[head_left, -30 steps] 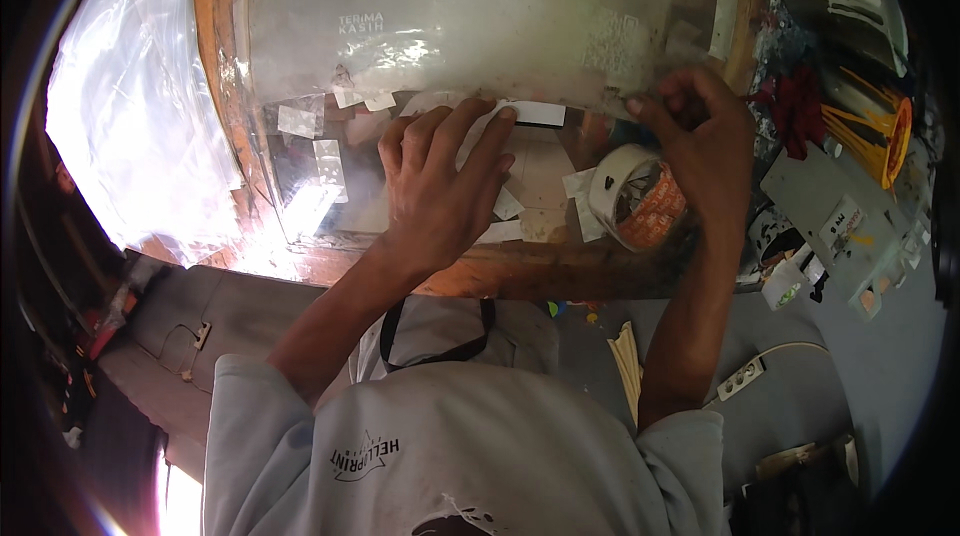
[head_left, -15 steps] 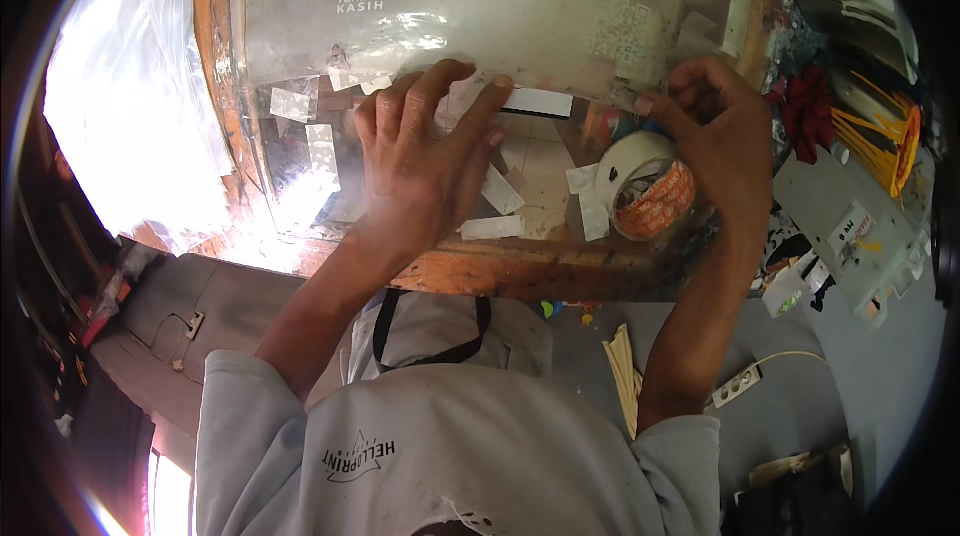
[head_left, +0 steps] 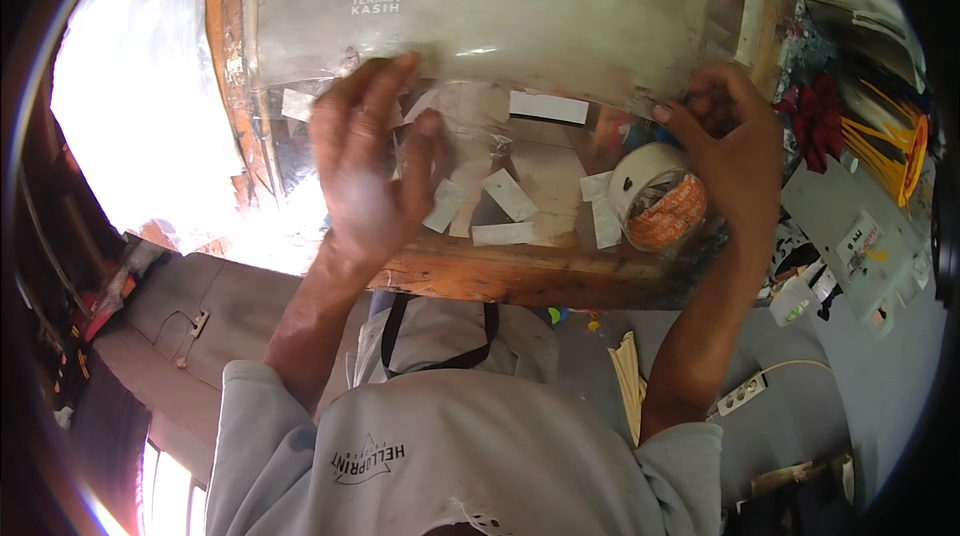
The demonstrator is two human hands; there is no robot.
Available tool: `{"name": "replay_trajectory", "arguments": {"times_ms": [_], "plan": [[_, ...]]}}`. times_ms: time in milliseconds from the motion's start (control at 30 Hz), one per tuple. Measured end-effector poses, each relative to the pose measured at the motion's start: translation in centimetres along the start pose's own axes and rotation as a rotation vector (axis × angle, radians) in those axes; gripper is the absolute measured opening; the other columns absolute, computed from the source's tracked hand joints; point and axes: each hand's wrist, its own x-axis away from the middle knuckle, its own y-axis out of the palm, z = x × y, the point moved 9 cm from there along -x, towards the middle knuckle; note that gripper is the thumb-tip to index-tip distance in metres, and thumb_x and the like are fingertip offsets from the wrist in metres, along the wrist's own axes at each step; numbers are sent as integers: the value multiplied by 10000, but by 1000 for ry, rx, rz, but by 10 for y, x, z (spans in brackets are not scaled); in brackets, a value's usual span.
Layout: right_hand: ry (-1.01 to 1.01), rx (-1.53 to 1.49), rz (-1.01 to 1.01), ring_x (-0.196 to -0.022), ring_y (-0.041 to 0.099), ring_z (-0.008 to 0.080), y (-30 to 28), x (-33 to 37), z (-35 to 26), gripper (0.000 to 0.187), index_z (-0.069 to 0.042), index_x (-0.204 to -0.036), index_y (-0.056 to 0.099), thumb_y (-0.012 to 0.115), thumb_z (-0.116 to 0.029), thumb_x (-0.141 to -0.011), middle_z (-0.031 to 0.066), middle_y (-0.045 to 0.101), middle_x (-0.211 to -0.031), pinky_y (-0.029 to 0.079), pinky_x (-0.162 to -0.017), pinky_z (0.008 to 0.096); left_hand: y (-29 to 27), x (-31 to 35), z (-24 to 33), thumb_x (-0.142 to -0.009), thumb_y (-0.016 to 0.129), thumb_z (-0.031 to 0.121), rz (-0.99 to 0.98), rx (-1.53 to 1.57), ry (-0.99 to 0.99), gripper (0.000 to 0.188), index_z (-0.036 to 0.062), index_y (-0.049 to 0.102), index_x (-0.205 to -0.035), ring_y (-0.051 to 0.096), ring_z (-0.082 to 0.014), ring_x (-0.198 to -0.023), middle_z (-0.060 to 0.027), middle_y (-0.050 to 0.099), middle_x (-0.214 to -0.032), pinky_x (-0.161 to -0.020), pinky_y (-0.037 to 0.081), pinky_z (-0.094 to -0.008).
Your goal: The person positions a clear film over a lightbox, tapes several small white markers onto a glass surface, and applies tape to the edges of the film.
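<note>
A translucent plastic bag (head_left: 520,31) with white print lies across the glass top of a wood-framed table. At its near right corner my right hand (head_left: 728,126) is closed, thumb against curled fingers, pinching the bag's edge. My left hand (head_left: 362,161) is by the bag's near left edge, blurred by motion, its fingers apart and nothing seen in them. Between the hands, a white strip with a dark edge (head_left: 548,107) sits along the bag's near edge. A roll of tape (head_left: 660,198) with an orange-printed core lies just below my right hand.
Several pale tape pieces (head_left: 510,195) dot the glass near the wooden front edge (head_left: 520,274). Bright, glaring clear plastic (head_left: 140,116) covers the left side. On the right are a dark red cloth (head_left: 818,121), yellow strands (head_left: 885,141) and a grey panel (head_left: 850,226). A power strip (head_left: 742,394) lies lower right.
My left hand has moved left and lifted off the bag's near edge. My right hand keeps its place at the corner. The whole view has shifted slightly.
</note>
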Motion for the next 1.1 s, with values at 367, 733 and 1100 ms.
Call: {"name": "replay_trajectory", "arguments": {"times_ms": [367,733,1100], "plan": [[-170,118,193,-800,653,138,-26,-5,-43,337,-67,-1106,690,831,-137,-808,37,682,-920,515,-705,319,-25,-22,-60,-945,733,188,-40,-387,-88,458,79,612,-1374,522,-341,-1309,-146,577,-1409,-1071,439,-489],[-697,183,-211,-835,650,291,62,-11,-84,265,-81,-1027,726,783,-38,-773,57,618,-937,526,-753,414,5,-18,-31,-820,855,364,-80,-143,-20,650,112,628,-1375,475,-300,-1309,-111,561,-1430,-1062,351,-464],[-718,220,-88,-950,644,252,54,-6,-83,298,-97,-1020,735,800,-13,-742,45,613,-1026,542,-788,403,32,-50,-6,-701,925,414,-78,-114,4,709,160,663,-1309,503,-282,-1163,-69,565,-1298,-979,356,-461]]}}
